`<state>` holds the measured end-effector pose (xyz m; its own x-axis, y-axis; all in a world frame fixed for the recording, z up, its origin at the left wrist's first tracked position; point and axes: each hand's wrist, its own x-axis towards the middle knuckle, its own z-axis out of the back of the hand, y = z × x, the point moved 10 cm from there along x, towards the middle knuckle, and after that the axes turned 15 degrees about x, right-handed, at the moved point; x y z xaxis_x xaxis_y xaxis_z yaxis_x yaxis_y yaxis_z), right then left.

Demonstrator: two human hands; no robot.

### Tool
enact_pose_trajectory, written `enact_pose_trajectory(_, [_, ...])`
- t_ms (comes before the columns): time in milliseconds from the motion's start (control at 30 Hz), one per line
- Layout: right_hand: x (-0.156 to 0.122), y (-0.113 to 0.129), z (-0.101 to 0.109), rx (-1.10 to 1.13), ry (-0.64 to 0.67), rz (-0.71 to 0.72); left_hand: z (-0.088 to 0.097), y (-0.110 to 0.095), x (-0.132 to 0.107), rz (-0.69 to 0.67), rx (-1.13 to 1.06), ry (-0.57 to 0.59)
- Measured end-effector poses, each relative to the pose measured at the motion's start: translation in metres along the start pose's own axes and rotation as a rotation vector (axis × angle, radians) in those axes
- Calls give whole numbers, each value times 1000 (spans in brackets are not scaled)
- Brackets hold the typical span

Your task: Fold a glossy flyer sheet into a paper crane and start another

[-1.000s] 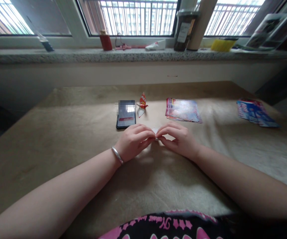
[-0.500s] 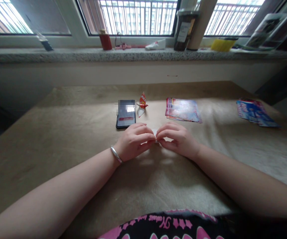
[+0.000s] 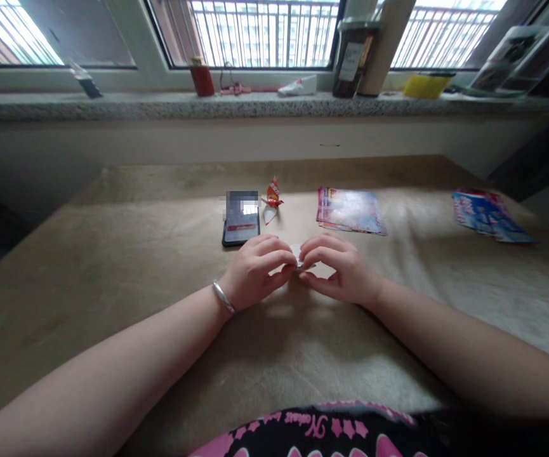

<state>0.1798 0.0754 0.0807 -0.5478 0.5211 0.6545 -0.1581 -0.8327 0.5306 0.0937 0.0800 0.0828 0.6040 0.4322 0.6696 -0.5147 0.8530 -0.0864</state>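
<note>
The right grip (image 3: 343, 266) has loosened: half a second ago its thumb and fingertips came together at the paper, and now a narrow gap shows between them. The counter (image 3: 278, 368) spreads out below the stone windowsill (image 3: 264, 108), everything on it lying as it did. At its middle the left grip (image 3: 261, 266) faces the right one, its thumb and fingertips pinched on the paper's left side. Beyond the right grip is a stack of printed sheets (image 3: 350, 209), with a fan of blue cards (image 3: 490, 216) well apart to the right. A phone (image 3: 242, 219) lies just past the left grip, and a red folded bird (image 3: 273, 197) is beside it.

Smallest is the white paper (image 3: 295, 249), between the two sets of fingertips. Its pale part points away from the person, toward the window; a thin edge juts right, into the right grip's gap, and shows more than it did. Fingers cover too much for me to tell its long axis, or whether the right fingertips touch it.
</note>
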Motion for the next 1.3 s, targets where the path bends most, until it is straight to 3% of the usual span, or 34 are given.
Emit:
enact_pose_trajectory(200, [1,1,8,-61,-109,-15,3,9,-2,103,-84,-46])
enact_pose_trajectory(600, [0,-3,12,-4,-250,-76,8,8,-1,133,-126,-122])
enact_pose_trajectory(833, [2,-2,10,18,-227,-79,8,5,-1,109,-98,-125])
enact_pose_trajectory(1033, [0,2,14,12,-260,-35,0,9,-1,147,-148,-57])
enact_pose_trajectory(1300, [-1,3,13,-117,-173,31,10,10,-1,97,-66,-147])
